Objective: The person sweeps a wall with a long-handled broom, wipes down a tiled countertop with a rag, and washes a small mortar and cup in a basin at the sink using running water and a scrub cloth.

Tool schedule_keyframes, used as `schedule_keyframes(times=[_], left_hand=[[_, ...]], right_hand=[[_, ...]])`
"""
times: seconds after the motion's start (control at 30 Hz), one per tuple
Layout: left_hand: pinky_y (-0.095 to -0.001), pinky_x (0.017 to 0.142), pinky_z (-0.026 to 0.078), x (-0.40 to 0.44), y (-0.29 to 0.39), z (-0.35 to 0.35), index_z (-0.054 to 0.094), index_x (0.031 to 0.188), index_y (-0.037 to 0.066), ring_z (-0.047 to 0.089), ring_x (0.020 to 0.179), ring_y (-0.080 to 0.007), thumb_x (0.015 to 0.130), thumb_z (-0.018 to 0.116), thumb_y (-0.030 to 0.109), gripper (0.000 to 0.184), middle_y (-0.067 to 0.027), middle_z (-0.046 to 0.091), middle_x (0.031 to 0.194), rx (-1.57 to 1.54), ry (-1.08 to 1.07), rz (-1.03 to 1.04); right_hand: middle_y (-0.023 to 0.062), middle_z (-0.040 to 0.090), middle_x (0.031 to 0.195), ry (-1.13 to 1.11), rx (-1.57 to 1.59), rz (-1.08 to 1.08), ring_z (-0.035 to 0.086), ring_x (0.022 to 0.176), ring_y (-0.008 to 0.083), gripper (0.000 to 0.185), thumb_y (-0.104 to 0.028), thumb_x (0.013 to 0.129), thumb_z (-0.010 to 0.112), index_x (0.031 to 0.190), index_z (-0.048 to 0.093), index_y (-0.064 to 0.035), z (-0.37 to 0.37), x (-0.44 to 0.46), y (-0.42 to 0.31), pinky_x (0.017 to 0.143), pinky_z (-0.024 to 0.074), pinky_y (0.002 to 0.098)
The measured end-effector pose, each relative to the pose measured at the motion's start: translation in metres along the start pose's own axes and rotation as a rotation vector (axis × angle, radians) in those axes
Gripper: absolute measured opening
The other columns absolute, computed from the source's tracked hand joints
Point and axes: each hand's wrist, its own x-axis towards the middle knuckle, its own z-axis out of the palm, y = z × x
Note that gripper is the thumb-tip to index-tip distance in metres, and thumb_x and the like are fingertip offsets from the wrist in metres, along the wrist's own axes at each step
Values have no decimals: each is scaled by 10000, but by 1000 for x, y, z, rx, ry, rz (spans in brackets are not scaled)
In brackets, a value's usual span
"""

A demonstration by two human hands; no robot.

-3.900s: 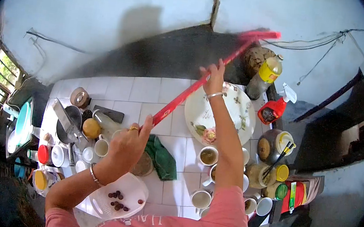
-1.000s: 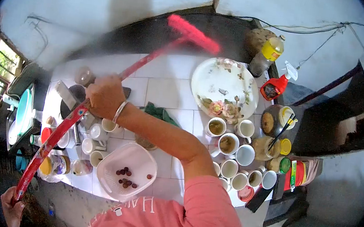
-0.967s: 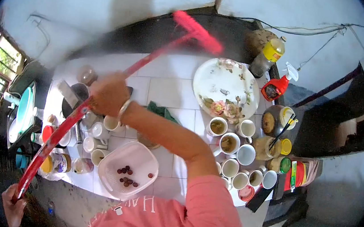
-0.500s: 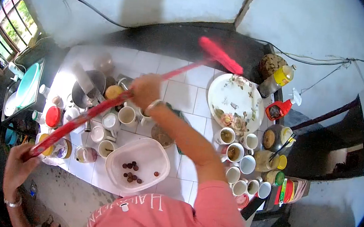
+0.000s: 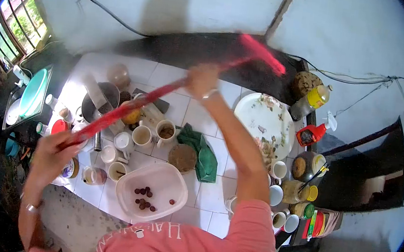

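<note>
A long red pole [image 5: 158,91] with a wide red head [image 5: 262,54] crosses the view diagonally above a white tiled table [image 5: 211,197]. My left hand [image 5: 54,151] is closed round its lower end at the left. Higher up, my right hand [image 5: 203,81] grips the shaft and is somewhat blurred. The pole's head is near the dark band low on the wall, beyond the table's back edge; whether it touches cannot be told. Beneath my arms are a white basin [image 5: 153,182] with small dark round fruits, a green cloth [image 5: 205,159] and several cups [image 5: 142,135].
A floral oval tray [image 5: 262,118] lies at the back right. Along the right edge stand a yellow-labelled bottle [image 5: 312,101], a red spray bottle [image 5: 310,135] and jars [image 5: 295,191]. At left are a dark pan [image 5: 100,97] and a turquoise basin [image 5: 33,92]. Cables run along the wall.
The pole's head has moved right across the dark band. Both hands have shifted right with the pole, my left hand also rising, and the green cloth shows more fully.
</note>
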Motion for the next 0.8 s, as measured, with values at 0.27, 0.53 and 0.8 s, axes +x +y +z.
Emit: schedule_keyframes(times=[0.27, 0.53, 0.8], left_hand=[[-243, 480, 342, 113, 38, 111, 649, 906, 14, 435, 527, -78, 843, 600, 250, 249, 0, 482, 580, -112, -248, -58], [-226, 455, 325, 53, 0, 66, 627, 867, -41, 418, 517, -53, 836, 581, 199, 247, 33, 464, 588, -127, -185, -454], [-234, 600, 395, -90, -31, -29, 599, 925, -17, 467, 675, -87, 847, 590, 192, 223, -8, 543, 791, -164, 179, -164]], right_hand=[[110, 616, 962, -220, -78, 165, 527, 1024, 312, 316, -412, 753, 605, 895, 671, -138, 79, 7, 152, 919, 337, 559], [145, 641, 815, -97, -115, -48, 582, 849, 327, 280, -350, 709, 650, 782, 687, -82, 106, 39, 28, 760, 419, 551], [111, 617, 756, 134, 272, -239, 575, 806, 271, 164, -240, 666, 650, 710, 648, -82, 10, 7, -100, 787, 414, 413]])
